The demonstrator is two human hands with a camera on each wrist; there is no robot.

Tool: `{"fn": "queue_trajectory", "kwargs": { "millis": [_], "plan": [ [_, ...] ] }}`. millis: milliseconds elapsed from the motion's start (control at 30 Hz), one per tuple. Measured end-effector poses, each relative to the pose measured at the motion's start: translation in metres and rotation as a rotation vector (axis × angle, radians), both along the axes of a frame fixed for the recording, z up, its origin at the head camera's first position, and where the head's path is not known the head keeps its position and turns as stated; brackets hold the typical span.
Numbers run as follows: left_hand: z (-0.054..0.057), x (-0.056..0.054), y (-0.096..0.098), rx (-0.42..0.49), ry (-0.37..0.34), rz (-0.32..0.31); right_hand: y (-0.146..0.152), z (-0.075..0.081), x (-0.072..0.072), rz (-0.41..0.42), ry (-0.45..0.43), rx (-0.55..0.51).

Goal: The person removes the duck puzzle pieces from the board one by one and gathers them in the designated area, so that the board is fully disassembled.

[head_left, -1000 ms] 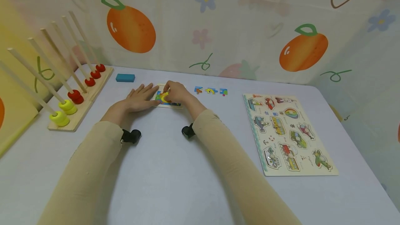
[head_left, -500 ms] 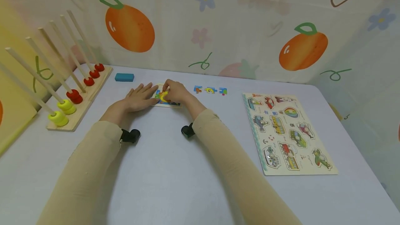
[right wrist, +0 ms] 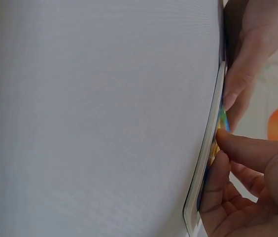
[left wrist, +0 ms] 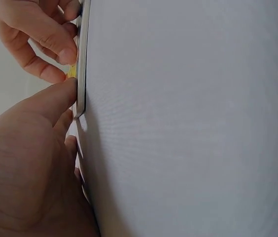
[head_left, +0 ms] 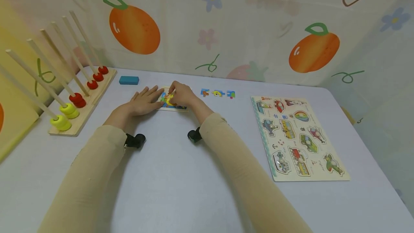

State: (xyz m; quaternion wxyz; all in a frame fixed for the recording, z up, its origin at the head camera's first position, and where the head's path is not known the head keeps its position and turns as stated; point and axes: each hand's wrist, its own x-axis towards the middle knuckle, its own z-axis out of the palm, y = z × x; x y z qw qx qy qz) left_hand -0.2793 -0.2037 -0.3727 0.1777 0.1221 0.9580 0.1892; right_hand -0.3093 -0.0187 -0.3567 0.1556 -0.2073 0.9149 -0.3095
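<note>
A small framed jigsaw board [head_left: 174,110] lies on the table between the hands, a brightly coloured picture in its tray. My left hand [head_left: 142,103] is spread flat at the board's left side, its thumb resting on the edge. From the right, my right hand [head_left: 182,95] reaches over the board with bent fingers. In the left wrist view its thumb and index finger pinch a yellow puzzle piece [left wrist: 72,71] low at the board's surface. That hand covers the board's upper right part. Three loose puzzle pieces [head_left: 218,93] lie in a row just right of it.
A wooden peg abacus [head_left: 87,103] with red and yellow beads stands at the left. Behind the left hand lies a blue block [head_left: 129,80]. A large vehicle puzzle board [head_left: 299,139] lies on the right. A printed cloth [head_left: 245,28] hangs along the table's back edge.
The right fingers have shifted slightly over the board, and the yellow shape beneath them looks a little different. The left hand has stayed in place.
</note>
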Motion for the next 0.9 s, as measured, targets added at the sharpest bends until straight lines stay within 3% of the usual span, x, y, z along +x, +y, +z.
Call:
{"fn": "queue_trajectory", "kwargs": {
  "millis": [500, 900],
  "plan": [
    [0.0001, -0.0003, -0.0023, 0.006, -0.012, -0.006, 0.0021, 0.002, 0.002, -0.035, -0.001, -0.105],
    [0.0018, 0.0011, 0.0006, -0.015, -0.011, 0.004, -0.0016, 0.0009, 0.003, -0.074, 0.021, -0.082]
  ]
}}
